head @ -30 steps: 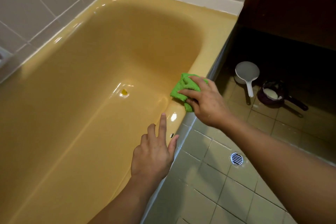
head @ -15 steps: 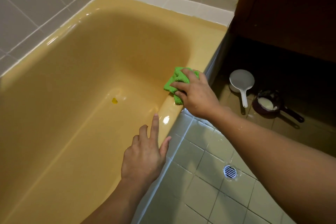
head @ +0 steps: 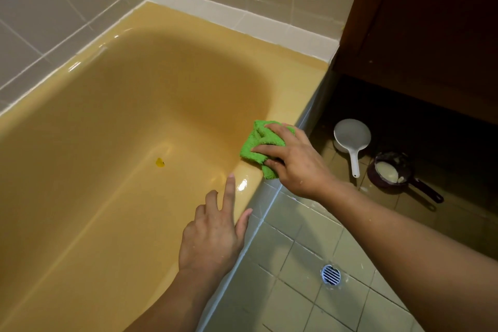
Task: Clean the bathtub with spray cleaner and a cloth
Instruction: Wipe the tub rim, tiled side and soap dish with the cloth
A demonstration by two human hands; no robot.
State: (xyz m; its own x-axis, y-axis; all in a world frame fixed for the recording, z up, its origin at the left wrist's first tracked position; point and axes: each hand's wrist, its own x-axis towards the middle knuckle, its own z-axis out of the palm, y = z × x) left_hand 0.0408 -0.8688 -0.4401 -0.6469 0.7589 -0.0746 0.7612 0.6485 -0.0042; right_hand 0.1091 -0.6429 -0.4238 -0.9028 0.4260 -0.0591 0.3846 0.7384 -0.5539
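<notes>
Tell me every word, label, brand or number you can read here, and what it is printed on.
None: no writing shows on the yellow bathtub, the green cloth, the white dipper, the dark pot, the floor drain or the wall tiles.

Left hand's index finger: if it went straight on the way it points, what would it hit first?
Probably the green cloth, gripped by the right hand on the bathtub rim; only bare rim lies between. Depth unclear.
</notes>
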